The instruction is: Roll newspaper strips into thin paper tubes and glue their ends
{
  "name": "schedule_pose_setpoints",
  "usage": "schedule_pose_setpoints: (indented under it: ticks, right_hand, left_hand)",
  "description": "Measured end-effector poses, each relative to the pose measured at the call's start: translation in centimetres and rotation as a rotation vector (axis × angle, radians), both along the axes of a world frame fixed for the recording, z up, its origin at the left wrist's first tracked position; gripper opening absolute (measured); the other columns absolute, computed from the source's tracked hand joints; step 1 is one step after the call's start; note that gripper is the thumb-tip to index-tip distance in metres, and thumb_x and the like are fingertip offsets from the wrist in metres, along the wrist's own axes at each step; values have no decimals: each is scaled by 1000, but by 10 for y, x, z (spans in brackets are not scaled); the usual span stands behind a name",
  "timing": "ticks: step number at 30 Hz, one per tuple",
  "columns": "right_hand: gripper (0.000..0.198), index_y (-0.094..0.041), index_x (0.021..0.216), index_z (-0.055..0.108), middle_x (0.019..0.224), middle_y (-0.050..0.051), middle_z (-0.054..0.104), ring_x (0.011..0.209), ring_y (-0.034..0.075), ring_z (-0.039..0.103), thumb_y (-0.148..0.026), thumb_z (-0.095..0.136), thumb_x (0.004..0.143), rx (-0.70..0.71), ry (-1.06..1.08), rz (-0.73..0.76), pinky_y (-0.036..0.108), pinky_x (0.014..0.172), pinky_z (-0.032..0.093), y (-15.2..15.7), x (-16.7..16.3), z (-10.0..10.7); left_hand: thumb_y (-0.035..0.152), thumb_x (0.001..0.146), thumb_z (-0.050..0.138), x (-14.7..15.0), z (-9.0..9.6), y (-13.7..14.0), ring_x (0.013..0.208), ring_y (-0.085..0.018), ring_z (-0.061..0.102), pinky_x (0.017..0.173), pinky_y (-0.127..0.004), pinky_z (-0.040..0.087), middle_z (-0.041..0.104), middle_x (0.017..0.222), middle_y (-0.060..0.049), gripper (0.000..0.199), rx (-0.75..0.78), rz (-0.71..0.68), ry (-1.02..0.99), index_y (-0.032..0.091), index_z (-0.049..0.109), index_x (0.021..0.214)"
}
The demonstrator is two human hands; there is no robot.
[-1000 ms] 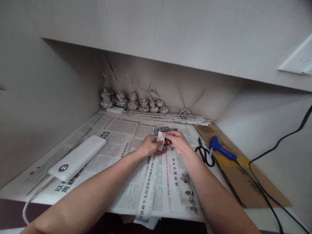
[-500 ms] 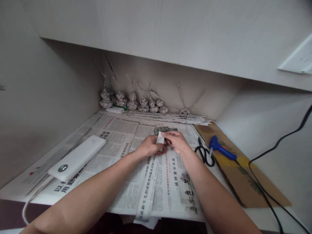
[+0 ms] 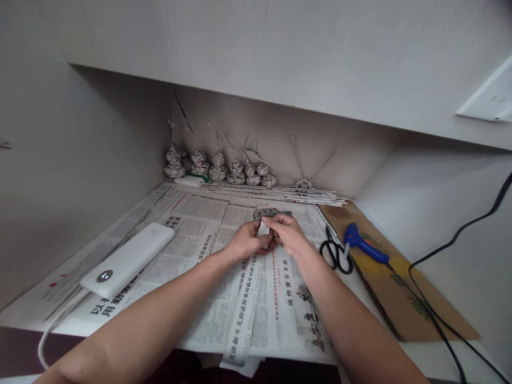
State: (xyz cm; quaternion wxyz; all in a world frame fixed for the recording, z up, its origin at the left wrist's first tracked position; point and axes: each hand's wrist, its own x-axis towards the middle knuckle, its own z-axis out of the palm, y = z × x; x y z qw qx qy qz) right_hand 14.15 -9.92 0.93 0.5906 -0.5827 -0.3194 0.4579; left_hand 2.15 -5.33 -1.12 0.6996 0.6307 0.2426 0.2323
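Note:
Between my two hands is a small white paper strip, pinched from both sides over the newspaper. My left hand grips its left side with thumb and fingers. The thumb and fingertips of my right hand press on its upper end. Just beyond the fingers lies a crumpled grey-green cloth-like piece, partly hidden by my hands. A long printed newspaper strip lies below my hands and hangs over the table's front edge.
White power bank with a cable at left. Black scissors and a blue glue gun lie at right, the gun on cardboard. Behind are rolled paper sticks and several woven paper gourds. A cabinet overhangs the back.
The white paper strip shows less between my fingers, its top end now lower and more covered. My hands stay in nearly the same place.

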Motion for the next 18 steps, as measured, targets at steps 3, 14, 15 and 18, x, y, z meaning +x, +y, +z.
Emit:
schedule_pose_setpoints:
  ticks: [3,14,15,18]
  right_hand:
    - [43,-21,54,43,35,-8,46,24,11,39,-46,78,54,30,-8,-24,24,23,32,1,-5,-2]
    - [33,-19,80,64,49,-4,57,35,10,48,-43,75,61,-1,-90,75,21,31,36,-3,1,5]
    - [33,-18,83,66,50,-3,57,37,10,49,-42,74,62,-7,-107,108,21,32,35,-4,3,6]
    - [29,-17,76,67,48,-2,57,37,11,50,-42,73,63,-10,-128,115,21,32,34,-5,4,6]
  left_hand:
    - [40,71,65,-1,0,-1,69,-18,65,55,-28,53,66,76,-5,34,24,33,-20,16,56,93]
    - [49,70,64,0,-6,5,66,-16,63,57,-28,53,66,75,-9,40,-70,54,-32,11,64,81]
    - [49,71,64,0,-5,6,66,-15,63,58,-28,53,65,74,-8,40,-76,49,-46,10,64,81]
    - [50,71,64,0,-6,6,65,-14,61,60,-28,53,64,72,-7,40,-78,34,-81,11,63,79]
